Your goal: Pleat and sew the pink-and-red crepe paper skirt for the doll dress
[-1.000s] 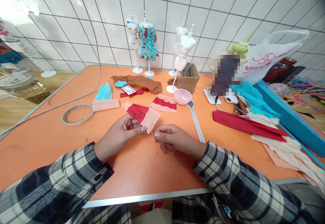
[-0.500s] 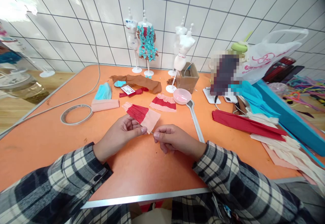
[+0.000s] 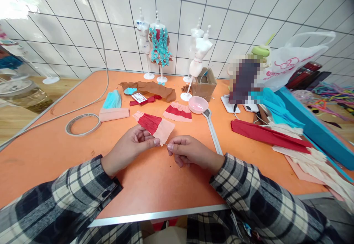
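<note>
Hardly anything has moved in the last second

Left hand [image 3: 129, 146] keeps the pleated red-and-pink piece [image 3: 156, 126] pinched at its six o'clock corner, seemingly so the pleats stay gathered. Right hand [image 3: 190, 151], at its three o'clock with fingers curled shut, nips a thin sliver [image 3: 165, 144] too small to name.

Blurred into blocks: a dark patch [image 3: 245, 81] on the counter [image 3: 55, 155]. Too thin to identify: the sliver [image 3: 165, 144] pinched by the right hand [image 3: 190, 151]. Tucked behind the pleated paper [image 3: 156, 126]: left hand [image 3: 129, 148] fingertips. Cut by the right edge: pale strips [image 3: 329, 174].
</note>
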A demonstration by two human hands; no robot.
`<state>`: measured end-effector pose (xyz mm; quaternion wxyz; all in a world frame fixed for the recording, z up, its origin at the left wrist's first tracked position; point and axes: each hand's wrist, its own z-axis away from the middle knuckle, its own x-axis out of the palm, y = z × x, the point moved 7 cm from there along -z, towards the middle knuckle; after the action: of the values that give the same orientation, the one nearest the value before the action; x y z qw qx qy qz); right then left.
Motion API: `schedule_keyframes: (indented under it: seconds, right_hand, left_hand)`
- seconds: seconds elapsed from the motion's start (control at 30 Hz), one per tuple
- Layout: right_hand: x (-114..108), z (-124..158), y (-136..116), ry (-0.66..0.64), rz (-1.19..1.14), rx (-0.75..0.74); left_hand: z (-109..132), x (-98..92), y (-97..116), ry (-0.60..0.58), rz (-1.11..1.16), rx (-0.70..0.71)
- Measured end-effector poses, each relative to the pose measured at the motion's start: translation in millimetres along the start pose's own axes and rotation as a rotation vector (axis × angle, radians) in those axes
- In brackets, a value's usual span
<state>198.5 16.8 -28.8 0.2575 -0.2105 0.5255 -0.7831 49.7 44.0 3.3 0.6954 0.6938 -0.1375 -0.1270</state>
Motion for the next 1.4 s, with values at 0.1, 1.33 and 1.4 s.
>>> schedule_keyframes:
  seconds: [0.1,1.33,1.4]
  right_hand:
    - [0.3,0.1,0.2,-0.003,-0.002,0.001]
    - [0.3,0.8,2.7,-0.061,0.017,0.007]
    - [0.4,1.0,2.2,-0.060,0.015,0.004]
  left_hand:
    - [0.3,0.1,-0.4,-0.008,0.003,0.000]
    - [0.4,2.3,-2.9,-0.087,0.061,0.024]
    - [-0.1,2.5,-3.8,-0.090,0.067,0.026]
